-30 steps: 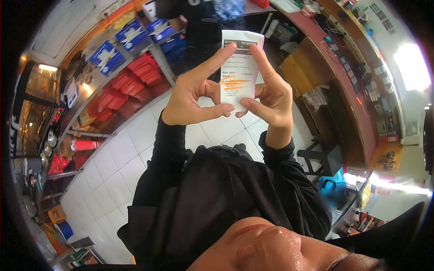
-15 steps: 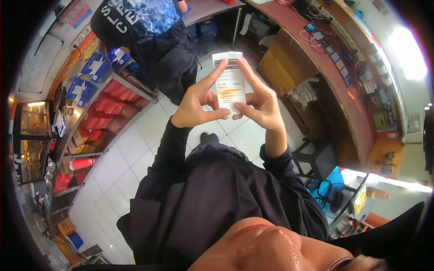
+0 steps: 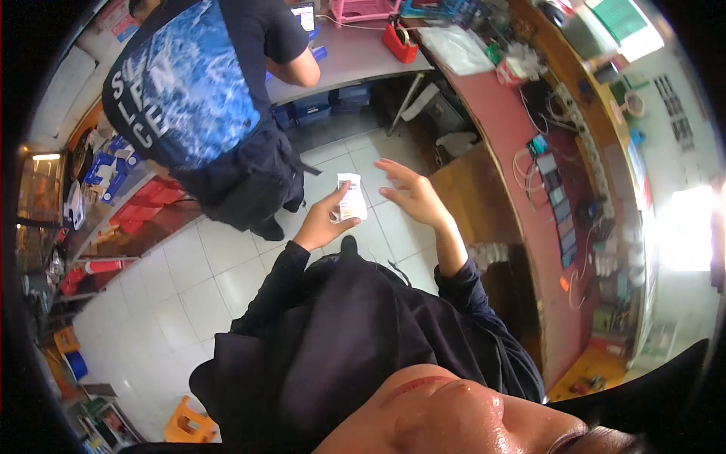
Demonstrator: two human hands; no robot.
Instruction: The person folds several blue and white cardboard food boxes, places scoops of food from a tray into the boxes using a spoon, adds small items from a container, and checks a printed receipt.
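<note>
A small white printed paper slip [image 3: 353, 203], like a receipt, is in my left hand [image 3: 324, 222], pinched between the thumb and the fingers. An orange mark shows faintly along its edge. To the right of the slip, my right hand [image 3: 416, 198] is raised with its fingers stretched out and apart, touching nothing. Both hands are in front of my dark clothing, above the tiled floor [image 3: 246, 276].
A person [image 3: 193, 83] in a dark shirt with a blue back print stands close at left, by a counter [image 3: 352, 57] bearing a red tape dispenser [image 3: 398, 43]. A long red counter [image 3: 507, 125] on the right holds a row of phones [image 3: 560, 208] and cables. An orange stool [image 3: 189, 424] stands lower left.
My right hand has let go of the paper slip and opened to the right. My left hand keeps it, now lower and further left. The view has shifted, showing more of the counters.
</note>
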